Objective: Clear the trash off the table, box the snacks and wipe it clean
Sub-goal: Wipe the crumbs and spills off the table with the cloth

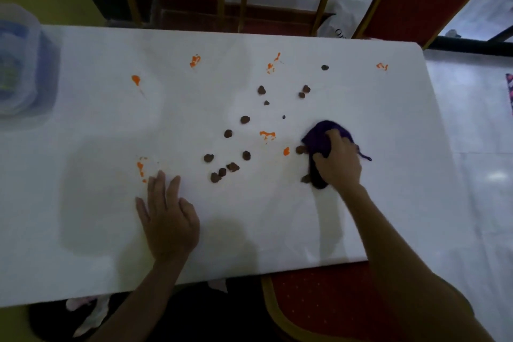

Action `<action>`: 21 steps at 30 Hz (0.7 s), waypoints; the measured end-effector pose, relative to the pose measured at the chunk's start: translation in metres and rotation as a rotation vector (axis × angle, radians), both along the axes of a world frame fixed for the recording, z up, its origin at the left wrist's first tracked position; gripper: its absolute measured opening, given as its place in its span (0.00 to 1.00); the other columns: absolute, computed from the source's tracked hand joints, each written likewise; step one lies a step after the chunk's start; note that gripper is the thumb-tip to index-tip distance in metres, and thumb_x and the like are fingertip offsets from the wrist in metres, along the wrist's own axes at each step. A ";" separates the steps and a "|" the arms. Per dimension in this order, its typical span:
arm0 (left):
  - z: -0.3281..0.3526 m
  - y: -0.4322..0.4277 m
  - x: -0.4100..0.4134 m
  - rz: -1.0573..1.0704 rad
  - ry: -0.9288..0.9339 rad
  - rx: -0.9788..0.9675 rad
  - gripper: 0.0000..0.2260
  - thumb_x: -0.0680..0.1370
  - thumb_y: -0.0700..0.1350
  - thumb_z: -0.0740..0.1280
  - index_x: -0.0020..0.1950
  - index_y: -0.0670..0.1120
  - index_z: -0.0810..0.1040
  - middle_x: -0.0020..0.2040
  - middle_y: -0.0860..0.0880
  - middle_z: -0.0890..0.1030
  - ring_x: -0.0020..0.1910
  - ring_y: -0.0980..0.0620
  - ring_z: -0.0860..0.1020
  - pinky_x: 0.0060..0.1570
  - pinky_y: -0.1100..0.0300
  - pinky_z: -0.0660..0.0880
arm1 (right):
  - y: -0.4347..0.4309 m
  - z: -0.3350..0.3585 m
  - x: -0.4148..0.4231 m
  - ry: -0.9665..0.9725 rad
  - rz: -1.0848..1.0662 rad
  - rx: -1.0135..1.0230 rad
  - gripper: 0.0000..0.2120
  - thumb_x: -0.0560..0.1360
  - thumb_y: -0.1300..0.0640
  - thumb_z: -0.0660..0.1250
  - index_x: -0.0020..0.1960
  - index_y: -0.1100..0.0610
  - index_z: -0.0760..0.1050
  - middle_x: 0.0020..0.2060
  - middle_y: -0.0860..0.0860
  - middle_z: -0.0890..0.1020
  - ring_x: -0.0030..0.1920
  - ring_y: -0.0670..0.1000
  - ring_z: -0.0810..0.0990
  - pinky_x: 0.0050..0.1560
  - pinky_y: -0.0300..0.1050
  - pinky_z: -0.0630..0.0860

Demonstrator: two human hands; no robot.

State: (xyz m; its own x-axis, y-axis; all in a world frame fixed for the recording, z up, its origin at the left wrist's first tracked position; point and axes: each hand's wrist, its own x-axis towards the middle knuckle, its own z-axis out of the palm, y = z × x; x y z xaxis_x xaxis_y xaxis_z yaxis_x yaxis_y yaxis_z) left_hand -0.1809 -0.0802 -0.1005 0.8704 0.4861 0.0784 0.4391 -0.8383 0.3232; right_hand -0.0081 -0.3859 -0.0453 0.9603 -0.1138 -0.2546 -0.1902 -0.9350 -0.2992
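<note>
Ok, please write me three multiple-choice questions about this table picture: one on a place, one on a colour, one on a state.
1. Where does the clear plastic container stand?
A) at the left end of the table
B) in the middle of the table
C) on top of the cloth

2. What colour is the cloth that the right hand grips?
A) yellow
B) purple
C) white

3. How does the left hand lie?
A) it grips the cloth
B) it makes a fist in the air
C) it rests flat on the table, fingers straight

Answers:
1 A, the container shows at the picture's left edge.
2 B, dark purple shows around the fingers.
3 C, the palm is down and it holds nothing.
</note>
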 end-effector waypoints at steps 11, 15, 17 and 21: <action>-0.006 0.000 -0.006 -0.031 -0.089 0.071 0.21 0.80 0.43 0.58 0.74 0.44 0.70 0.78 0.43 0.65 0.80 0.46 0.58 0.76 0.40 0.54 | -0.019 0.037 -0.064 -0.044 -0.104 0.145 0.11 0.73 0.55 0.68 0.54 0.52 0.72 0.44 0.51 0.79 0.38 0.51 0.78 0.34 0.43 0.71; -0.005 0.003 -0.004 -0.024 -0.024 -0.001 0.22 0.80 0.45 0.55 0.74 0.45 0.70 0.78 0.43 0.65 0.80 0.46 0.58 0.77 0.41 0.51 | -0.034 0.031 -0.065 0.032 -0.164 -0.015 0.19 0.73 0.53 0.70 0.61 0.56 0.70 0.62 0.56 0.69 0.41 0.55 0.75 0.43 0.49 0.75; -0.003 0.006 -0.003 -0.027 -0.020 -0.092 0.22 0.80 0.45 0.55 0.73 0.45 0.70 0.78 0.44 0.65 0.80 0.46 0.58 0.78 0.42 0.50 | -0.016 0.025 -0.075 0.049 -0.061 -0.051 0.16 0.73 0.54 0.70 0.56 0.56 0.68 0.58 0.55 0.72 0.41 0.55 0.74 0.41 0.50 0.75; 0.008 0.008 -0.001 0.073 -0.107 -0.393 0.21 0.82 0.45 0.54 0.74 0.43 0.69 0.78 0.44 0.65 0.80 0.48 0.55 0.79 0.45 0.47 | 0.053 0.013 -0.099 0.122 0.138 0.017 0.13 0.73 0.54 0.69 0.51 0.54 0.66 0.47 0.51 0.76 0.40 0.50 0.76 0.39 0.48 0.79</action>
